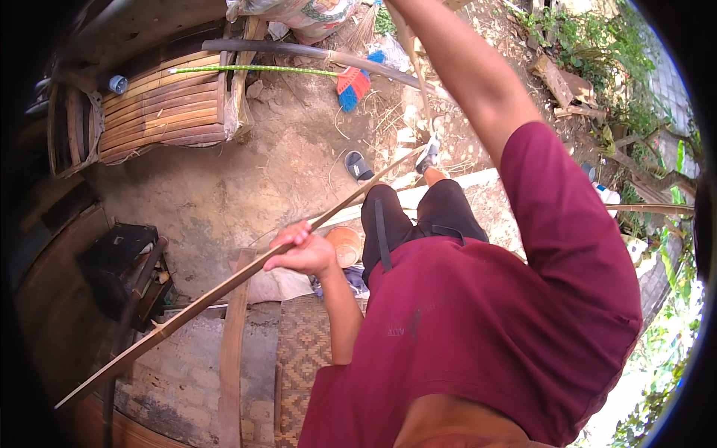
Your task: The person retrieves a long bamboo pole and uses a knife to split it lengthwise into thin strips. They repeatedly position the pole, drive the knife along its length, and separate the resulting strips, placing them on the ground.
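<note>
My left hand (302, 252) is closed around a long, thin bamboo strip (198, 305), with the strip passing between thumb and fingers. From the lower left the strip slants up past my knees to my sandalled feet. Another narrow strip (413, 56) runs from the top edge down toward the same foot; whether the two join there I cannot make out. My right arm (470, 56) reaches up and forward, and its hand lies beyond the top edge. An orange-brown round basin (344, 246) sits beside my left wrist, partly hidden.
A bamboo slat bench (168, 112) stands at the far left. A red and blue broom (352, 87) with a green handle and a dark pole (299, 51) lie ahead. A woven mat (306, 351) and wooden plank (233, 358) are near me, a black box (116, 257) left, plants (590, 45) right.
</note>
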Demonstrator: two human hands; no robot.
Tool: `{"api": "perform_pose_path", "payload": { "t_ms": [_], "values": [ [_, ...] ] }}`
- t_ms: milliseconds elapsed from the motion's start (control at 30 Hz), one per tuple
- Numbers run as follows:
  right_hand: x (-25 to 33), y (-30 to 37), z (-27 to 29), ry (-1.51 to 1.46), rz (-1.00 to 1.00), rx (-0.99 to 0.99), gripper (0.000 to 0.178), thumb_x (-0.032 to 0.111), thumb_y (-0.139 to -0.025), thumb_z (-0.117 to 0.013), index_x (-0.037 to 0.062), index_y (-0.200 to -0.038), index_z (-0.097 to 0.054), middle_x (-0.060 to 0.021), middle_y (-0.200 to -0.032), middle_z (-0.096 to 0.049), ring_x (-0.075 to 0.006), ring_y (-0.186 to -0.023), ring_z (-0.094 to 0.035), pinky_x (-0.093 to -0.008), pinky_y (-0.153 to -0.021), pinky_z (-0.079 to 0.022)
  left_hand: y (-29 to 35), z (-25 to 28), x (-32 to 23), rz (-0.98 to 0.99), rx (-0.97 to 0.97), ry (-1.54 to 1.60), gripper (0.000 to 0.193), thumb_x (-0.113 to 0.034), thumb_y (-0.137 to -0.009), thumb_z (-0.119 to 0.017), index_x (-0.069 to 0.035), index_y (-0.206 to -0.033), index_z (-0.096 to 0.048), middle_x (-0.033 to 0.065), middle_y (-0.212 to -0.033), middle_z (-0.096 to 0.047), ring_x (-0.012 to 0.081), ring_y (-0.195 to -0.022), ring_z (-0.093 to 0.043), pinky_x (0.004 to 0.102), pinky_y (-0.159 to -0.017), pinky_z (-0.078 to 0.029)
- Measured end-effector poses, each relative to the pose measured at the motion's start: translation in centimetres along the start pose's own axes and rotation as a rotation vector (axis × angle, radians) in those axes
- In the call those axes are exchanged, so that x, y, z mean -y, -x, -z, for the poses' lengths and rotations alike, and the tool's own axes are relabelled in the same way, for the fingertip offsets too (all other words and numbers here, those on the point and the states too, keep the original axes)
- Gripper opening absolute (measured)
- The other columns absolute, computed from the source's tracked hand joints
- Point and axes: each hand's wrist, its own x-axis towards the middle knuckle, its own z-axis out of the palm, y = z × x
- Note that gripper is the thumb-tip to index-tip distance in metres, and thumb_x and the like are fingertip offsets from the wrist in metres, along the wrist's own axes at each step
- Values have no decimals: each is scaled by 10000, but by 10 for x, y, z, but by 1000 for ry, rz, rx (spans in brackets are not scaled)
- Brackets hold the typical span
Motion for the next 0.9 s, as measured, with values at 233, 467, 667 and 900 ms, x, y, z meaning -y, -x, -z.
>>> {"api": "perform_pose_path", "payload": {
  "t_ms": [233,467,667,900],
  "values": [
    [64,67,26,-244,-35,296,439,509,-978,-570,85,-933,-674,-104,-753,-648,-232,-654,-634,-366,-616,-500,-53,-28,13,-52,-19,-450,657,-694,-945,-453,-43,-1000,-518,93,-894,-555,232,-852,-588,407,-828,-529],
    [110,223,51,-615,-182,395,591,406,-949,-626,36,-1392,-500,-154,-1158,-627,-316,-1083,-606,-429,-942,-480,-118,-147,69,-7,85,-517,570,-589,-979,-521,-19,-974,-529,114,-886,-595,214,-819,-605,380,-773,-518],
    [-9,303,151,-438,-751,395,397,317,-967,-622,49,-1258,-589,-159,-1051,-617,-257,-963,-645,-384,-861,-518,-136,-164,66,154,-24,-313,525,-670,-916,-541,-171,-761,-488,-52,-598,-390,80,-550,-385,241,-531,-358],
    [-125,331,150,107,-505,870,612,624,-905,-567,98,-1215,-615,-174,-1132,-627,-351,-1112,-588,-491,-990,-400,-150,-151,169,309,-258,-263,522,-621,-894,-638,-140,-816,-451,-45,-641,-404,88,-569,-408,239,-546,-384]
  ]
}}
